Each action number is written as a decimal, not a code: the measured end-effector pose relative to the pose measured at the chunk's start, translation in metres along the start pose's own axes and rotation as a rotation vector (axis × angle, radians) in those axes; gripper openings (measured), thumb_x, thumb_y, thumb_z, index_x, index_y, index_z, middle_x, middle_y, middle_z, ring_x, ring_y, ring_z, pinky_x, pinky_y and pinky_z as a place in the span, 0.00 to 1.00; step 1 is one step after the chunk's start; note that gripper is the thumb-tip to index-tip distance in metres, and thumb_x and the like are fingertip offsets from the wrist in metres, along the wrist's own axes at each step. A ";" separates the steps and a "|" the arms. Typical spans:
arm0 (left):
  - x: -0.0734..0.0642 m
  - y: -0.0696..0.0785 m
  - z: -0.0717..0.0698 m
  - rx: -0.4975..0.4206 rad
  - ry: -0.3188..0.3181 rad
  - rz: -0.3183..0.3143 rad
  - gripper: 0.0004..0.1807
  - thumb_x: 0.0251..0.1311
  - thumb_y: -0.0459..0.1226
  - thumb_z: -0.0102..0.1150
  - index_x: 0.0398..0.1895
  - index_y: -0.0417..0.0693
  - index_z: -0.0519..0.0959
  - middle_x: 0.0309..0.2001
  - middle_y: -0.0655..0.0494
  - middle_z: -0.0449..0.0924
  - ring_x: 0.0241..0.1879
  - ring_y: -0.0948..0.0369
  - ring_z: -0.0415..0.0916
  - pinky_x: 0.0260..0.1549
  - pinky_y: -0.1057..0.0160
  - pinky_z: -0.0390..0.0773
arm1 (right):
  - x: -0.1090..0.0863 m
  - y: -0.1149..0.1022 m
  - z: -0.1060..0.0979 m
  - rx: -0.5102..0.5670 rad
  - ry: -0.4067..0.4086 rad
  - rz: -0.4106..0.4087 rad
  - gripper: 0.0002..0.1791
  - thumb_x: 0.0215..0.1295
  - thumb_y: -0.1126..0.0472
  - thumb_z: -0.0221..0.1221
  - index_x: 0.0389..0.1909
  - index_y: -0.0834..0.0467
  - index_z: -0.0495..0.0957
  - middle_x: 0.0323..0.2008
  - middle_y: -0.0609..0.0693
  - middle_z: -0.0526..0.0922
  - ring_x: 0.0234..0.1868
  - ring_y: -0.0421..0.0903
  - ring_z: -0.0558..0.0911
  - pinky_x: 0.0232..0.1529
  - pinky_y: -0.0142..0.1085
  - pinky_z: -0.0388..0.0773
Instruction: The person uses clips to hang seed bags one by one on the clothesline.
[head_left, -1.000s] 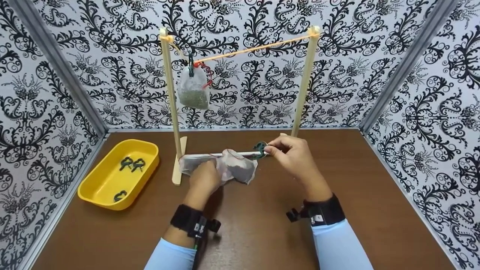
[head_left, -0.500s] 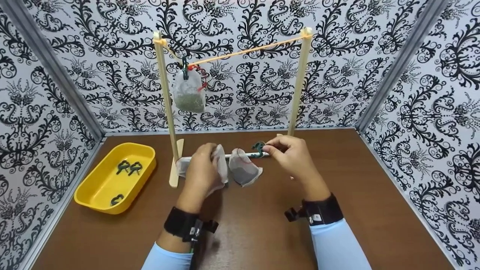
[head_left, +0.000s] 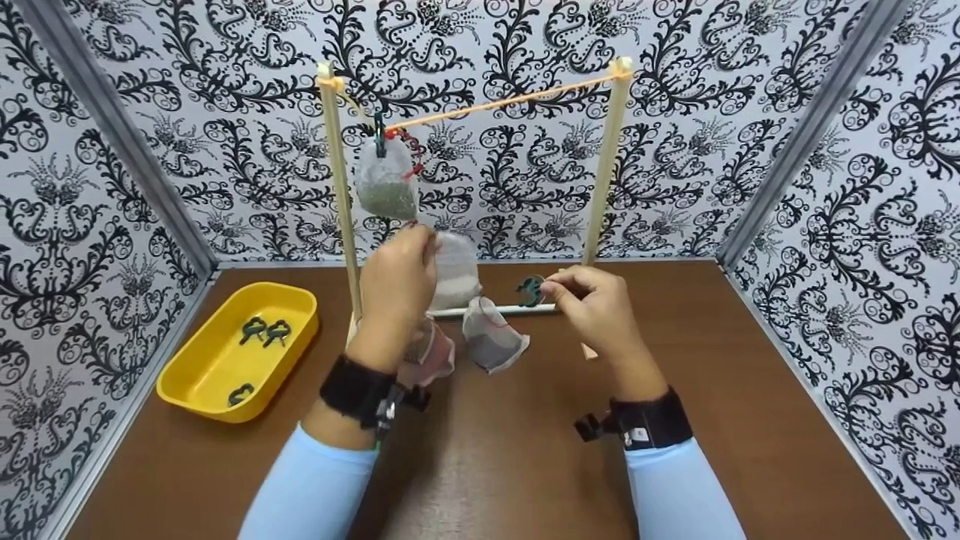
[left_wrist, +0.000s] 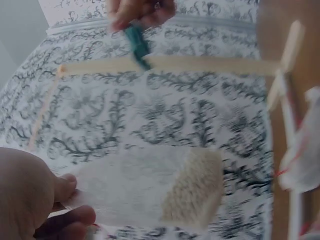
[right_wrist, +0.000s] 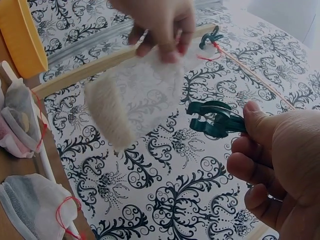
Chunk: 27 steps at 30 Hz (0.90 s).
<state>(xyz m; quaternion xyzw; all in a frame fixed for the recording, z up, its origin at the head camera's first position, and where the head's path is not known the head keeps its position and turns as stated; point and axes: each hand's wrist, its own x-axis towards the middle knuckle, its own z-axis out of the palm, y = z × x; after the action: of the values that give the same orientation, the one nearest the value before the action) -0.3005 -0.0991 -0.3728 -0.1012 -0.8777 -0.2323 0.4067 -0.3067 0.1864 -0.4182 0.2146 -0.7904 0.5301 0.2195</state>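
My left hand [head_left: 397,281] pinches the top of a white mesh drawstring bag [head_left: 455,274], which hangs below the line with pale grain-like contents at its bottom, plainer in the left wrist view [left_wrist: 195,187]. My right hand [head_left: 596,304] pinches a dark green clip [head_left: 531,291] by its handles; in the right wrist view the clip [right_wrist: 212,120] points toward the bag without touching it. Above and behind the left hand, a bag with greenish contents [head_left: 386,187] hangs from the orange line [head_left: 510,100] by another green clip [head_left: 379,135].
Wooden posts [head_left: 341,202] carry the line. A white rod [head_left: 510,309] joins them low down. Against it lie a dark-filled bag [head_left: 493,345] and a pinkish bag [head_left: 435,364], partly behind my left arm. At left a yellow tray [head_left: 214,367] holds several green clips.
My left hand has risen from the bags by the rod, lifting the white bag up. My right hand keeps the green clip in nearly the same place.
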 end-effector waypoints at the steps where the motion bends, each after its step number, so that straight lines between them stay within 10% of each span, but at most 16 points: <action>1: 0.009 0.002 -0.004 0.026 0.011 0.009 0.07 0.79 0.36 0.67 0.45 0.40 0.88 0.40 0.41 0.93 0.34 0.42 0.91 0.35 0.45 0.93 | 0.000 0.000 -0.001 0.009 0.005 0.003 0.04 0.70 0.65 0.77 0.39 0.62 0.94 0.31 0.55 0.92 0.27 0.37 0.82 0.31 0.26 0.81; 11: 0.081 0.020 -0.038 -0.036 0.056 0.030 0.12 0.84 0.37 0.62 0.48 0.35 0.88 0.46 0.40 0.85 0.43 0.42 0.88 0.52 0.49 0.94 | 0.023 -0.020 -0.002 -0.008 0.022 -0.054 0.04 0.71 0.65 0.77 0.39 0.63 0.93 0.33 0.59 0.92 0.28 0.39 0.81 0.31 0.26 0.80; 27: 0.124 0.018 -0.041 -0.061 -0.056 -0.120 0.12 0.86 0.34 0.57 0.54 0.37 0.89 0.51 0.41 0.88 0.53 0.47 0.90 0.57 0.62 0.91 | 0.171 -0.144 0.010 -0.069 0.027 -0.093 0.11 0.80 0.54 0.69 0.43 0.58 0.91 0.33 0.44 0.88 0.30 0.40 0.79 0.33 0.29 0.77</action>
<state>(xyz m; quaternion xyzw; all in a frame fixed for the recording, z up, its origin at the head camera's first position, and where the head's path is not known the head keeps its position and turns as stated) -0.3469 -0.1051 -0.2493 -0.0672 -0.8857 -0.2800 0.3641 -0.3639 0.1094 -0.2162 0.2362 -0.7944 0.4948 0.2615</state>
